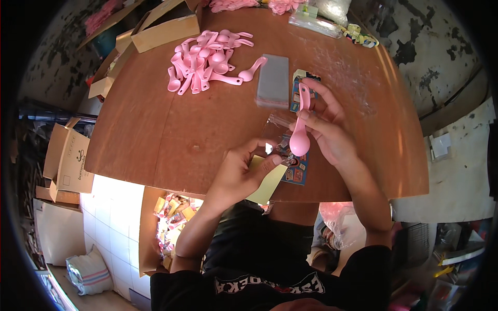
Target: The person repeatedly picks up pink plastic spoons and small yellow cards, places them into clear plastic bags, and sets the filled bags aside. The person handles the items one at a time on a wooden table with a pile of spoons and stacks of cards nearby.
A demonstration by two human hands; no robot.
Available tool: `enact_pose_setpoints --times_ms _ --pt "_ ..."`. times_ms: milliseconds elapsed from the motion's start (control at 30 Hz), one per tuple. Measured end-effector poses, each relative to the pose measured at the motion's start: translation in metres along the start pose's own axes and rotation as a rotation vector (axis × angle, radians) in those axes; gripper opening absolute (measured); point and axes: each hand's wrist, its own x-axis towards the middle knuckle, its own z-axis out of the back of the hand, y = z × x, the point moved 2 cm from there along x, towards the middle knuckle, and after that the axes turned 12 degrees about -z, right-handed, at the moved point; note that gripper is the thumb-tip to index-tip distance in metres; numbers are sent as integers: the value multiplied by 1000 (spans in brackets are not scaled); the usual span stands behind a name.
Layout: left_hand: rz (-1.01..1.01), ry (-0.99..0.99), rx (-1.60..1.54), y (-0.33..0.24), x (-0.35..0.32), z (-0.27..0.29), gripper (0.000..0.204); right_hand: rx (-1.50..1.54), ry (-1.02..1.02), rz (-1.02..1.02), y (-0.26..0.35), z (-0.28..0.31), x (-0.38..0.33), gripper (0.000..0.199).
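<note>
Spoon of pink plastic point(299, 143), handle pinched in the right hand point(332, 130), points bowl-first toward the body, just right of the clear plastic wrapper point(284, 146); the left hand point(239, 170) curls its fingers there (gripping or not, I cannot tell).

Floor tiles point(111, 207) glare white (nearly washed out) below the dimmer tabletop point(192, 129), whose edges bow outward.

Peeling walls point(423, 44), brown table point(140, 127), tiled floor point(115, 210)

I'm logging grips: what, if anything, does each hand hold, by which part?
Right hand: a round-bowled pink plastic spoon, by its handle. Left hand: seemingly clear, crinkled plastic wrapping; which part cannot be told.
</note>
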Motion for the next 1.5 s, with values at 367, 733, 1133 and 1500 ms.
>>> enact_pose_setpoints --times_ms 367,733,1133,1500 --pt "70 66 -39 -6 -2 6 13 -207 -256 408 1 -4 2 52" --pt "65 28 113 -16 3 13 23 -303 -161 385 -10 -17 -3 50" --pt "-126 -46 -95 -34 13 15 41 -681 -51 713 30 -51 -9 47" --pt "-194 -79 -129 -34 7 25 45 -743 -115 729 34 -68 -9 45"
